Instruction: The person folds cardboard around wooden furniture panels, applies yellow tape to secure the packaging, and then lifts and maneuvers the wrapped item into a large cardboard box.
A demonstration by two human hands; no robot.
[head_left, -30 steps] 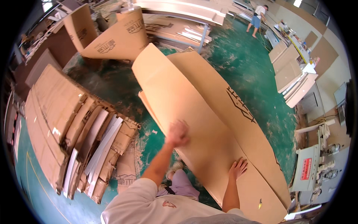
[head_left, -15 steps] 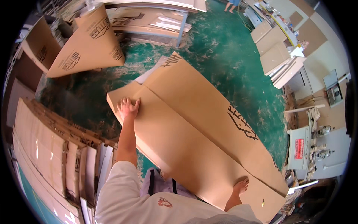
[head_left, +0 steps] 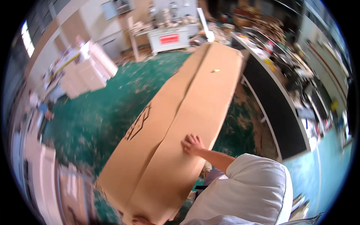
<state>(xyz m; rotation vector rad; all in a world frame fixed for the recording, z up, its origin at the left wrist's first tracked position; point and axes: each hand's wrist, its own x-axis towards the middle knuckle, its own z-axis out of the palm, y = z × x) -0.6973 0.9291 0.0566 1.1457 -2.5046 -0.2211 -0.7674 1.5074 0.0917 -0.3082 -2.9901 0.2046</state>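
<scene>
A long brown cardboard sheet (head_left: 208, 99), printed with black marks and folded along its length, stretches away from me. My right hand (head_left: 193, 145) rests on the panel nearer my body, fingers spread and slightly bent, with nothing in its grasp. At the lower edge of the picture, part of my left hand (head_left: 141, 221) touches the near end of the cardboard. Most of that hand is out of the picture and its fingers are not clear. Toward the far end, a small yellow thing (head_left: 215, 70) lies on the cardboard, too small to name.
A long bench with a black side panel (head_left: 275, 112) and a cluttered top runs along the right. Beyond the green floor (head_left: 93, 120) stands a pale machine (head_left: 168, 40) with a red label. Stacked boards (head_left: 88, 71) lean at the left; a person (head_left: 43, 107) is near them.
My view has swung to the right, bringing the bench into sight. My right hand stays on the cardboard; my left hand now shows only partly at the lower edge.
</scene>
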